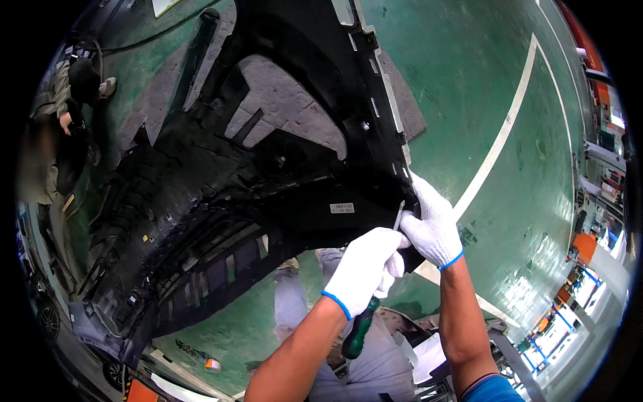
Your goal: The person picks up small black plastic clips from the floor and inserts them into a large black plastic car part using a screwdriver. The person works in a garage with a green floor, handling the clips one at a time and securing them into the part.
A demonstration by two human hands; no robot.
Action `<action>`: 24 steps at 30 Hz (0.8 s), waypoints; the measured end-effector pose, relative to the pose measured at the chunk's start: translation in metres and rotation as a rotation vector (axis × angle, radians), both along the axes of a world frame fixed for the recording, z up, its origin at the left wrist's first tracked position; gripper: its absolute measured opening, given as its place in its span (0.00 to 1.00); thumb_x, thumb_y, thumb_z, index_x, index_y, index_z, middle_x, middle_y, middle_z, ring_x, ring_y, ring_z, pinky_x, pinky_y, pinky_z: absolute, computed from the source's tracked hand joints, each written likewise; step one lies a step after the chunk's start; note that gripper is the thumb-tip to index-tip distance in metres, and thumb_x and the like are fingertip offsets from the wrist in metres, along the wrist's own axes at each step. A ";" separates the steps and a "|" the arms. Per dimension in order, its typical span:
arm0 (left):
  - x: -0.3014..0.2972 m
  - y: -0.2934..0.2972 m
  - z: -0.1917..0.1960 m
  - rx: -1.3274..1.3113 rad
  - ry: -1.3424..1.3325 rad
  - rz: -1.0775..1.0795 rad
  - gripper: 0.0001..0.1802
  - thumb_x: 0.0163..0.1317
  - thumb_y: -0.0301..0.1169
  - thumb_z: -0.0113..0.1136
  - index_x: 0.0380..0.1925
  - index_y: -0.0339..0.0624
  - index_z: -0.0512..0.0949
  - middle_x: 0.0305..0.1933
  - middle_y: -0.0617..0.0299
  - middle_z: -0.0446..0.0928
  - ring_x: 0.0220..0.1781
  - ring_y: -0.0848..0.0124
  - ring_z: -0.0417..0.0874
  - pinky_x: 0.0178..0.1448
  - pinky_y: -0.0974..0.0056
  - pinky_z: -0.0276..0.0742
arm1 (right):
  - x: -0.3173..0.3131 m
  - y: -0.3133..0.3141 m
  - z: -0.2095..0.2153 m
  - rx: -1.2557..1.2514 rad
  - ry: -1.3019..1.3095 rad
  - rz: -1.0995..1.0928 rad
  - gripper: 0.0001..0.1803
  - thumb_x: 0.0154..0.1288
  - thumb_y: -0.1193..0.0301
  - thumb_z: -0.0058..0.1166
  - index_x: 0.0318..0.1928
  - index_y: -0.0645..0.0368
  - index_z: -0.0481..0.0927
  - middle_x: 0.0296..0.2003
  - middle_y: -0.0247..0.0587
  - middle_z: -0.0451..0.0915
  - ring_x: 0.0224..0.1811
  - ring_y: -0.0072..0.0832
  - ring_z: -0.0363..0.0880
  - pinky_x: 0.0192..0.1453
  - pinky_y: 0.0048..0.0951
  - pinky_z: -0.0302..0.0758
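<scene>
At the lower-right corner of the black bumper cover (301, 187), works with both gloved hands close together. Grips a green-handled screwdriver (360, 335) in the left hand (368, 268), with fingers curled firmly around its upper part and no gap visible. Wraps the right hand (432, 231) around the cover's corner edge, closed on it as far as visible; cannot see all the fingertips. Has the cover reaching from this corner far to the left, with its hollow inner face in view.

Seems partway through a step at this corner, judging by hands and tool: cover held, screwdriver in hand, thin shaft just beside the corner. Cannot tell of any fastener at the tip, nor of contact there. Probably leaves the tool work here unfinished; cannot judge the remaining edges.

Up the cover's right side, shows a pale-edged strip (392, 100), likely awkward for a sliding glove. Right of the cover, offers broad green floor (469, 80), crossed by a white line (508, 120). Below the cover's lower edge, has less room, with grey-trousered legs (375, 368) near the screwdriver handle. Beyond the cover's upper left, includes another person (84, 84), well apart from both hands.
</scene>
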State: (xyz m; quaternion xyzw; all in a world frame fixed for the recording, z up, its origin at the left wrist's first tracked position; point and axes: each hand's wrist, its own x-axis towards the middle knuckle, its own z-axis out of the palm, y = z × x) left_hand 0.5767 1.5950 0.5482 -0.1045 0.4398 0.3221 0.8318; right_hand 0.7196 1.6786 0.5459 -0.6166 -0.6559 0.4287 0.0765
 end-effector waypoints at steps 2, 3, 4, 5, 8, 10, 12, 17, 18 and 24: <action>0.000 0.004 0.001 -0.014 -0.030 0.000 0.15 0.77 0.38 0.54 0.43 0.38 0.82 0.23 0.63 0.78 0.13 0.78 0.65 0.16 0.69 0.56 | -0.001 0.000 0.000 -0.016 -0.007 -0.022 0.38 0.54 0.81 0.53 0.70 0.53 0.76 0.54 0.49 0.86 0.53 0.33 0.85 0.62 0.33 0.78; 0.000 0.006 0.001 -0.006 -0.023 -0.004 0.15 0.77 0.38 0.54 0.43 0.38 0.82 0.23 0.63 0.78 0.13 0.78 0.65 0.16 0.69 0.56 | 0.000 0.002 0.000 -0.025 -0.023 -0.020 0.39 0.54 0.81 0.53 0.70 0.52 0.76 0.53 0.48 0.86 0.51 0.32 0.85 0.60 0.32 0.79; 0.000 0.008 0.001 0.003 -0.016 -0.009 0.15 0.77 0.39 0.54 0.43 0.38 0.82 0.22 0.62 0.78 0.13 0.78 0.65 0.16 0.69 0.55 | 0.002 0.004 -0.001 -0.034 -0.040 -0.019 0.39 0.54 0.80 0.54 0.70 0.52 0.76 0.52 0.48 0.86 0.49 0.31 0.85 0.59 0.32 0.79; 0.001 0.009 0.001 0.007 -0.011 -0.014 0.15 0.77 0.39 0.54 0.43 0.38 0.82 0.22 0.62 0.78 0.13 0.78 0.65 0.16 0.69 0.55 | 0.003 0.004 -0.002 -0.046 -0.058 -0.019 0.39 0.54 0.80 0.54 0.70 0.52 0.76 0.51 0.47 0.87 0.47 0.31 0.85 0.58 0.31 0.79; 0.003 0.010 -0.003 0.030 0.002 0.002 0.15 0.77 0.38 0.54 0.41 0.39 0.82 0.22 0.62 0.78 0.13 0.78 0.65 0.16 0.69 0.55 | 0.004 0.001 0.001 -0.027 -0.020 -0.012 0.40 0.53 0.80 0.54 0.70 0.51 0.76 0.48 0.46 0.86 0.43 0.29 0.83 0.54 0.30 0.79; 0.003 0.011 -0.003 0.002 0.002 -0.011 0.14 0.77 0.38 0.54 0.40 0.39 0.82 0.22 0.62 0.78 0.13 0.78 0.66 0.15 0.69 0.56 | 0.006 -0.003 -0.003 0.011 -0.023 -0.001 0.40 0.52 0.80 0.54 0.71 0.51 0.76 0.47 0.46 0.86 0.42 0.28 0.82 0.53 0.30 0.80; 0.004 0.010 -0.002 -0.001 0.010 -0.013 0.14 0.77 0.38 0.54 0.40 0.39 0.82 0.22 0.62 0.78 0.13 0.78 0.66 0.15 0.69 0.56 | 0.007 -0.005 -0.005 0.029 -0.009 -0.004 0.40 0.52 0.80 0.54 0.71 0.50 0.77 0.46 0.46 0.86 0.41 0.28 0.82 0.52 0.30 0.80; 0.005 0.009 -0.005 0.027 0.002 0.011 0.14 0.77 0.38 0.53 0.38 0.39 0.81 0.21 0.63 0.78 0.13 0.77 0.68 0.15 0.69 0.58 | 0.005 -0.003 -0.001 -0.033 -0.059 -0.039 0.40 0.52 0.80 0.54 0.70 0.50 0.77 0.43 0.45 0.86 0.37 0.27 0.82 0.49 0.30 0.80; 0.005 0.009 -0.004 0.029 0.006 0.013 0.14 0.77 0.38 0.53 0.38 0.40 0.81 0.21 0.63 0.78 0.13 0.77 0.68 0.15 0.69 0.58 | 0.006 -0.003 -0.002 -0.018 -0.064 -0.032 0.40 0.52 0.80 0.54 0.70 0.50 0.77 0.42 0.45 0.86 0.36 0.27 0.82 0.48 0.30 0.80; 0.003 0.009 -0.003 0.016 -0.026 0.014 0.14 0.78 0.38 0.53 0.38 0.41 0.81 0.22 0.64 0.78 0.14 0.78 0.68 0.16 0.70 0.57 | 0.005 -0.004 0.001 -0.037 -0.066 -0.038 0.39 0.52 0.79 0.54 0.70 0.49 0.77 0.41 0.45 0.86 0.35 0.28 0.81 0.47 0.30 0.80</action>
